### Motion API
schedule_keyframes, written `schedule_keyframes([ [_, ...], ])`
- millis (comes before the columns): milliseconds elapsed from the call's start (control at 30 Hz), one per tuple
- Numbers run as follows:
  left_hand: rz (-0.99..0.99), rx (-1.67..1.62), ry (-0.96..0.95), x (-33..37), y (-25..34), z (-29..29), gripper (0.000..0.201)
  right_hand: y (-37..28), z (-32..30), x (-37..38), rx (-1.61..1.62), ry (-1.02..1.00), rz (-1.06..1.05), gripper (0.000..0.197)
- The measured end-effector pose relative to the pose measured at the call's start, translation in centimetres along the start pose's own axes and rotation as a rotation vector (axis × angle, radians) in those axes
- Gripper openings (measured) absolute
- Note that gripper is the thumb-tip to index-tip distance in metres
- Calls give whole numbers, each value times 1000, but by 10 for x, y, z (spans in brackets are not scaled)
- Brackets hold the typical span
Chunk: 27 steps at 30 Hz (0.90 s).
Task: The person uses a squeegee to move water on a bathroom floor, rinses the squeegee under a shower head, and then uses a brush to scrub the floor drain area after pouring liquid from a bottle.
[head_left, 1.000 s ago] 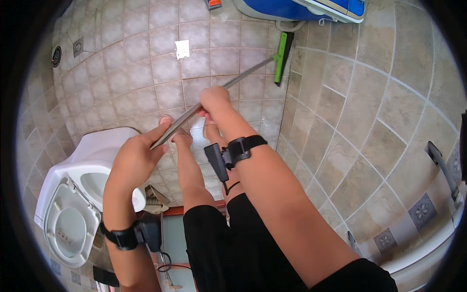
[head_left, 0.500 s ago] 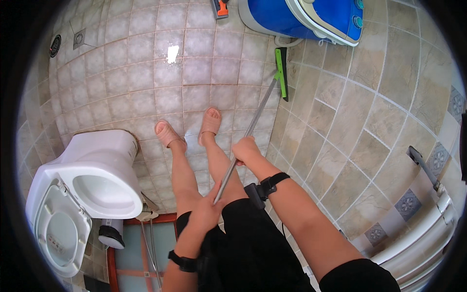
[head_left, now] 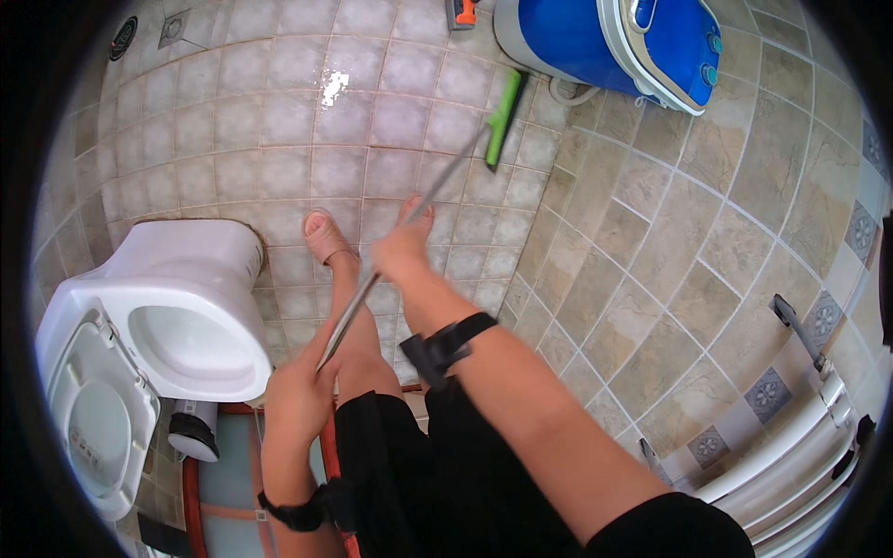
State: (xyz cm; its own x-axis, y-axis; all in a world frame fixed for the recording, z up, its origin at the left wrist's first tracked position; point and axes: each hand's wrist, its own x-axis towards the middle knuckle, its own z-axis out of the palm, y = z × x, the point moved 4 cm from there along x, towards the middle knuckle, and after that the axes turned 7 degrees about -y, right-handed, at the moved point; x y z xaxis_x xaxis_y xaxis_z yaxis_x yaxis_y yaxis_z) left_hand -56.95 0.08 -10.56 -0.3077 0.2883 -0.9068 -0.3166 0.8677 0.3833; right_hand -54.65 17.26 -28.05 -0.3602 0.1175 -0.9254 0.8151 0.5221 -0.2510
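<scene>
A long-handled floor squeegee [head_left: 502, 121] slants across the head view, its metal pole running down to the lower left. The green head with its dark blade is over the floor tiles, a little apart from the right wall; whether the blade touches them I cannot tell. My left hand [head_left: 299, 392] is closed round the lower end of the pole, above my left thigh. Farther up, my right hand [head_left: 402, 253] grips the pole, slightly blurred, and partly covers the view of my right slipper [head_left: 419, 212].
A white toilet [head_left: 200, 316] with its lid raised stands at the left. At the far right is a blue tub-like appliance [head_left: 577, 42] with a hose. An orange-and-grey tool [head_left: 461, 13] lies at the far edge. A white rack [head_left: 791, 446] is on the right wall.
The squeegee head has come away from the right wall and moved left. Both my hands have shifted left with the pole, and the view has moved slightly.
</scene>
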Motion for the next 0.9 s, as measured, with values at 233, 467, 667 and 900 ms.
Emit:
schedule_keyframes([
  [233, -54, -55, 67, -81, -48, -16, 56, -52, 56, -64, 224, 86, 16, 53],
  [467, 24, 135, 52, -35, 34, 29, 45, 50, -22, -33, 460, 0, 266, 54],
  [667, -67, 242, 247, -72, -4, -60, 45, -74, 47, -19, 312, 90, 11, 15],
  [900, -308, 166, 435, -151, -20, -114, 54, -225, 70, -81, 520, -248, -110, 50],
])
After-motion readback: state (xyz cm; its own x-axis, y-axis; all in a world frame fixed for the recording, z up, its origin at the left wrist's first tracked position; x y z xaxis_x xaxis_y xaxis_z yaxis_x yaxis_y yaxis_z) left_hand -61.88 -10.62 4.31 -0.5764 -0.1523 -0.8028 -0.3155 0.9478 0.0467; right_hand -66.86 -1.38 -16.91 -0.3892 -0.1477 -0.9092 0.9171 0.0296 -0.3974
